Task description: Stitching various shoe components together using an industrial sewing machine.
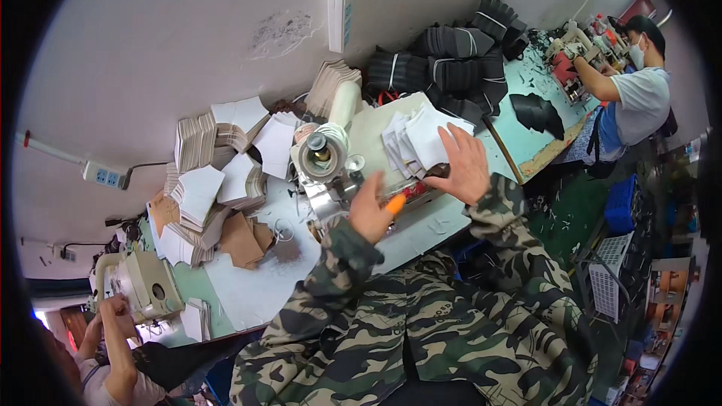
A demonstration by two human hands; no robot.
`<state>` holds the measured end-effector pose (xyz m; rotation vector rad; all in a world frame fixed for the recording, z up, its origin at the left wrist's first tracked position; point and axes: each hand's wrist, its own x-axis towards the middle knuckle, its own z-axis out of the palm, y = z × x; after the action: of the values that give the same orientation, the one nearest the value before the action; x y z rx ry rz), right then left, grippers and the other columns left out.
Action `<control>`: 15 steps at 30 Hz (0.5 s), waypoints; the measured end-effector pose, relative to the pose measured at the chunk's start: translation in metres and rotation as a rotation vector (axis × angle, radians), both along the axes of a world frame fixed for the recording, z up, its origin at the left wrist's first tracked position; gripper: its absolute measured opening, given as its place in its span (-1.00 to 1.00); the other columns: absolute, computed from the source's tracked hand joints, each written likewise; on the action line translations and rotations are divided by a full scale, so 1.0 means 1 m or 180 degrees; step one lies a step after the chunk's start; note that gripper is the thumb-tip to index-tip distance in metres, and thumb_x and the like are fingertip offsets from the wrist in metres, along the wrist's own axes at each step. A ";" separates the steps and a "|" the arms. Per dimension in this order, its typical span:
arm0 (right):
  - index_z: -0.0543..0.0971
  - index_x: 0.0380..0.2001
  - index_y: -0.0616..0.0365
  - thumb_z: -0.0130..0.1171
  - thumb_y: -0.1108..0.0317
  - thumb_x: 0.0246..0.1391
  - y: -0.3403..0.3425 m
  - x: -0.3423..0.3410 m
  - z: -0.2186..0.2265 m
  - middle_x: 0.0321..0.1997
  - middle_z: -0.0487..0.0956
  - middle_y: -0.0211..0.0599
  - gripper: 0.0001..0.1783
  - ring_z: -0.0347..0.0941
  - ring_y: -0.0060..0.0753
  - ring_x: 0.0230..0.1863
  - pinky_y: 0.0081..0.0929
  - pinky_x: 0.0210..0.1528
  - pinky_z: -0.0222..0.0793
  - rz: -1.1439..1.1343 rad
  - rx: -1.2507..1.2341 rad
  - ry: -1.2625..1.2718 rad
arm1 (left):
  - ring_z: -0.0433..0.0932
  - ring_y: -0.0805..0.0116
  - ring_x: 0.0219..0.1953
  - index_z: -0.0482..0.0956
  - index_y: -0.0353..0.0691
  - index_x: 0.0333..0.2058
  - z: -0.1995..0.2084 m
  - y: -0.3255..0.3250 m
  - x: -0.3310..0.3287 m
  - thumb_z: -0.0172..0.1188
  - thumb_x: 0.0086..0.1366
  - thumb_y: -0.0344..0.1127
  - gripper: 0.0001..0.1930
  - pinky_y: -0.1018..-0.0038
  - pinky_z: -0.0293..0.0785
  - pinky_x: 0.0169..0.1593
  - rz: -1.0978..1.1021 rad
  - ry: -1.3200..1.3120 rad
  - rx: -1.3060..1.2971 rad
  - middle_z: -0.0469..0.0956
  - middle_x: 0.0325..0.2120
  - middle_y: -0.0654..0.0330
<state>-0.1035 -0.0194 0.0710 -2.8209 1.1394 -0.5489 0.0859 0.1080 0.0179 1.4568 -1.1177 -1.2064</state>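
My right hand (465, 165) is at the right edge of a fanned stack of white cut pieces (429, 135), fingers spread and thumb near the stack's lower edge. Whether it presses on the stack I cannot tell. To its left, my left hand (368, 210) is raised in front of a pale bench machine (344, 109), holding nothing, with its fingers apart. An orange finger cover (395, 204) sits on one of its digits. The white pieces lie on the machine's flat top, right of its round metal head (321, 152).
Piles of white and tan cut pieces (199, 195) cover the bench's left side, with brown pieces (244, 240) in front. Tied black bundles (451, 68) lie at the back right. Co-workers sit at machines at far right (639, 98) and lower left (113, 361). A white crate (611, 271) stands right.
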 end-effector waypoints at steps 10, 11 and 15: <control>0.38 0.01 0.05 0.43 0.17 -0.41 -0.040 0.000 -0.029 -0.15 0.49 -0.17 -0.21 0.45 -0.07 -0.09 -0.22 -0.12 0.36 0.0003 -0.0388 -0.0735 | 0.51 0.19 -0.09 0.24 -0.28 0.07 0.040 -0.099 -0.031 0.01 0.21 -0.44 -0.58 0.39 0.55 -0.38 0.0704 0.1682 0.0906 0.42 -0.07 0.10; 0.38 0.01 0.05 0.43 0.17 -0.41 -0.052 -0.003 -0.030 -0.15 0.49 -0.17 -0.21 0.45 -0.07 -0.09 -0.22 -0.12 0.36 0.0001 -0.0394 -0.0782 | 0.57 0.21 -0.17 0.28 -0.25 0.03 0.044 -0.101 -0.034 -0.01 0.23 -0.44 -0.63 0.47 0.55 -0.48 0.0468 0.1828 0.0866 0.48 -0.13 0.14; 0.48 -0.19 0.02 0.30 0.07 -0.30 -0.087 -0.018 0.011 -0.38 0.59 -0.05 -0.47 0.52 0.02 -0.28 -0.18 -0.23 0.44 -0.0371 0.1060 -0.0779 | 0.60 0.21 -0.31 0.01 -0.22 0.23 0.087 -0.082 -0.053 0.24 0.14 -0.38 -0.25 0.52 0.53 -0.46 0.0132 0.1370 0.0172 0.39 0.01 -0.03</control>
<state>-0.1211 -0.1064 0.0816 -2.3478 1.2209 -0.6248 0.0329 0.0257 0.1048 1.1757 -0.7621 -1.4441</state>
